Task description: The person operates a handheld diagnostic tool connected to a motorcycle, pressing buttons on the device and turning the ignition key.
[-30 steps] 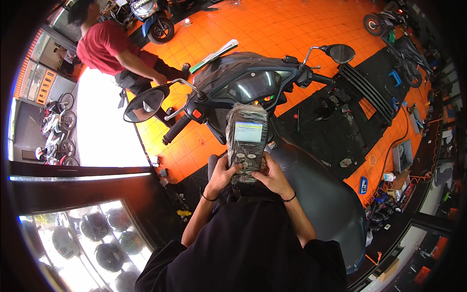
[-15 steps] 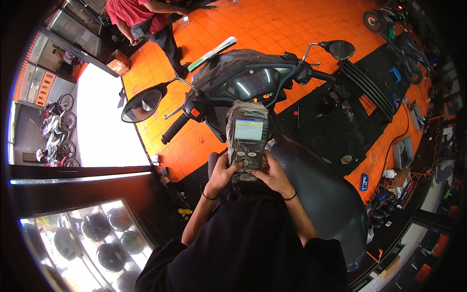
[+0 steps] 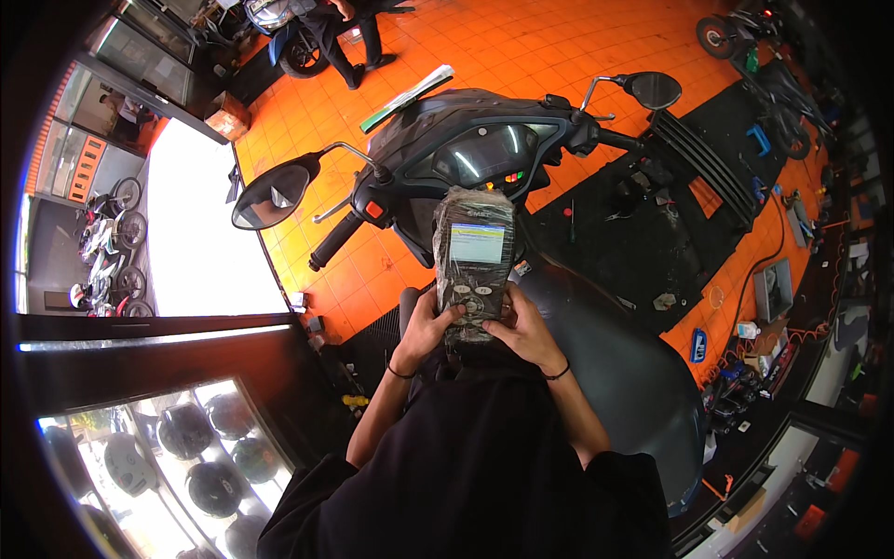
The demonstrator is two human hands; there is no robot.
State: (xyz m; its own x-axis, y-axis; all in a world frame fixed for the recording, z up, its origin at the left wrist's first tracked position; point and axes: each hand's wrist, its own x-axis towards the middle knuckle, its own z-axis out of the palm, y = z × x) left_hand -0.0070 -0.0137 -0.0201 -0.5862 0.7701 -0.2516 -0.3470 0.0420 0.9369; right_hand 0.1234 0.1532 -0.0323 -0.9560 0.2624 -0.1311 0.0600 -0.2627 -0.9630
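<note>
A handheld diagnostic scanner [image 3: 477,265] wrapped in clear plastic film is held upright between my two hands, its small screen lit. My left hand [image 3: 428,328] grips its lower left side, thumb on the round keypad. On the lower right side my right hand [image 3: 526,331] is closed round it, thumb near the bottom keys. Both sets of fingers are partly hidden behind the scanner. Just beyond it is a dark scooter [image 3: 447,121] with a dash panel [image 3: 484,156] and small lit lamps. The scooter's black seat [image 3: 605,373] lies to my right.
Two mirrors [image 3: 277,196] and handlebar grips [image 3: 335,240] flank the scooter's front. A dark mat [image 3: 633,242] with tools and parts covers the orange floor to the right. Helmets [image 3: 214,489] fill a lit case at lower left. A person [image 3: 349,42] stands at the far end.
The person at the far end has moved away toward the top edge, uncovering a blue motorcycle behind. My hands keep hold of the scanner, with only a slight shift of view.
</note>
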